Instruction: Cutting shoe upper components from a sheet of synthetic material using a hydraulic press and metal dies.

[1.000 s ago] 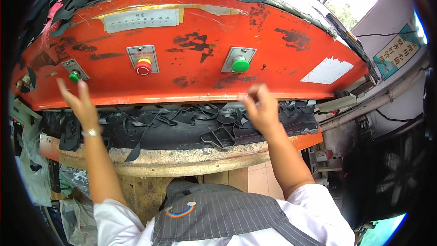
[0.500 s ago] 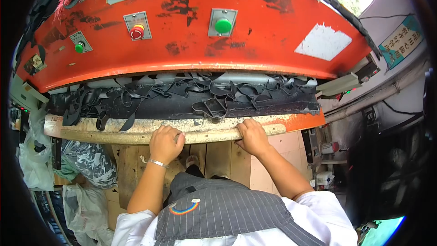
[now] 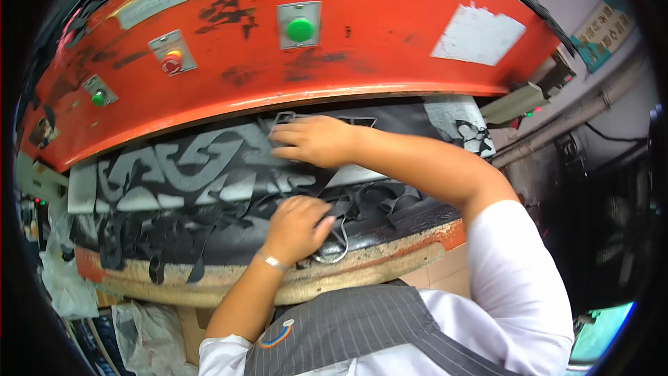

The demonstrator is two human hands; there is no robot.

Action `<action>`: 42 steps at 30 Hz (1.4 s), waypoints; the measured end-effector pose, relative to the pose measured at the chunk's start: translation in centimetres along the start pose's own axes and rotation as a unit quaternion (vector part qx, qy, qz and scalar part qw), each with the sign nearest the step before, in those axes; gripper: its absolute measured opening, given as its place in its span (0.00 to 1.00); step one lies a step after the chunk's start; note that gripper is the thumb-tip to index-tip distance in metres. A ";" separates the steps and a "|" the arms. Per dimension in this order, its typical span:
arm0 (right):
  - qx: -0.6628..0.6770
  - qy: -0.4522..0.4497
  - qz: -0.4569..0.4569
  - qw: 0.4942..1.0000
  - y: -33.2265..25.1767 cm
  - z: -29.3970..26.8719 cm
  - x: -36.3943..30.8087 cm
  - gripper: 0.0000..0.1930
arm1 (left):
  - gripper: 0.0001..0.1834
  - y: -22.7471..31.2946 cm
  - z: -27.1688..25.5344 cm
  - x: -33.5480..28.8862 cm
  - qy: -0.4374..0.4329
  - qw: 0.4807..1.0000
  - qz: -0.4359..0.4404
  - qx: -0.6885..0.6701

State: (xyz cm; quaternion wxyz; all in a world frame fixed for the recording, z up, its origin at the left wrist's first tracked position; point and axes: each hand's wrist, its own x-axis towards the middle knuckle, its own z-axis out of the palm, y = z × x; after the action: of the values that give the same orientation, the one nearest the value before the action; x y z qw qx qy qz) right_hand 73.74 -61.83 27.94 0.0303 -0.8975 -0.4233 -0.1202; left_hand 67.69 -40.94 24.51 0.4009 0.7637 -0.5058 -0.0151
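My right hand (image 3: 314,141) reaches across the bed of the orange press (image 3: 390,49), fingers pointing left and apart, slightly smeared by motion. Under and beside its fingers, thin metal cutting dies (image 3: 363,122) lie on a dark sheet (image 3: 400,115). My left hand (image 3: 298,228) is over the front ledge, thumb away from its fingers. Right of that hand is a curved metal cutting die (image 3: 339,249), partly covered by it. Black cut scraps (image 3: 174,233) hang along the ledge. Left of my right hand the sheet has cut-out shapes, with the pale surface (image 3: 209,160) showing through.
A worn wooden bar (image 3: 376,271) edges the bed close to my body. Above are a green button (image 3: 300,30), a red knob (image 3: 172,63) and a smaller green button (image 3: 99,98). Plastic bags (image 3: 149,338) are at lower left.
Both hands have left the wooden bar; the right is over the bed, the left over the ledge. The pale bed with the cut sheet now shows in front of the press head.
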 end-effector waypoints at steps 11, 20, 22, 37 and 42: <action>0.022 0.055 -0.290 0.955 9.3 0.7 6.3 0.06 | 0.27 -1.1 12.3 6.7 -0.279 0.944 0.145 0.098; -0.034 0.056 0.424 0.903 10.4 -7.9 -13.5 0.10 | 0.13 -1.8 4.2 7.5 -0.034 0.994 0.057 -0.088; 0.049 0.126 0.469 0.873 9.5 -4.7 -16.8 0.12 | 0.14 -4.8 2.9 7.6 0.097 0.991 -0.094 -0.019; 0.228 0.130 0.518 0.814 5.5 1.4 -21.4 0.26 | 0.08 -13.4 1.7 10.5 0.052 0.984 -0.134 0.109; 0.126 0.035 0.451 0.883 2.5 1.2 -26.9 0.36 | 0.06 -13.0 1.8 11.9 0.035 0.988 -0.127 0.074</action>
State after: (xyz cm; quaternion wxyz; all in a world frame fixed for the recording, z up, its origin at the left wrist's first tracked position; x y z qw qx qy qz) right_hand 59.38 -83.52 20.42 0.2091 -0.9752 0.0171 -0.0699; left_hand 82.61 -49.22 19.74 0.3554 0.8494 -0.3901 -0.0011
